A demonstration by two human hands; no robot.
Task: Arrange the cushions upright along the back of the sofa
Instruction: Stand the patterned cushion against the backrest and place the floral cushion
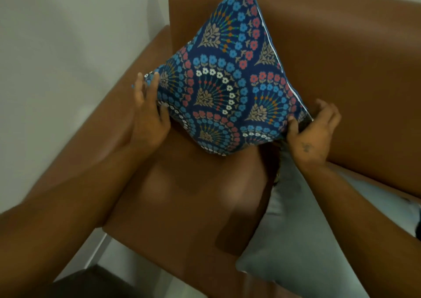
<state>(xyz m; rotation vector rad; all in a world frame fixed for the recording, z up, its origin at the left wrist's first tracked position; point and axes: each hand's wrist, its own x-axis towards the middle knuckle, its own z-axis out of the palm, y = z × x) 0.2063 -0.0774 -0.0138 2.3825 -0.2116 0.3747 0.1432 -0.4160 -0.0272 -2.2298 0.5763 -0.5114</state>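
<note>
- Two bare forearms are reaching in from the near edge toward a brown sofa [182,202], whose smooth, leather-like seat is catching soft highlights.
- Beyond the sofa's left armrest [109,115], a plain pale wall [57,47] is filling the far left, and a strip of dark floor [95,281] is showing at the near left.
- Rising at the far right, the sofa back [341,58] is showing the same glossy brown surface, gently rounded along its top.
- Standing on one corner on the seat, the patterned cushion [227,81] is leaning against the sofa back, tilted like a diamond with its upper corner pointing far.
- Its fabric is dark blue, printed with fan shapes of blue, red and white flowers, and a pale seam is running down its right edge.
- Lying flat on the seat at the near right, a plain grey cushion [300,240] is looking soft and matte, partly hidden under the right forearm.
- On the patterned cushion's left corner, the left hand [148,113] is pressing with spread fingers and its thumb against the fabric, in a loose, wide grip.
- At the cushion's lower right corner, the right hand [312,133] is pinching the fabric between thumb and curled fingers, in a narrow grip.
</note>
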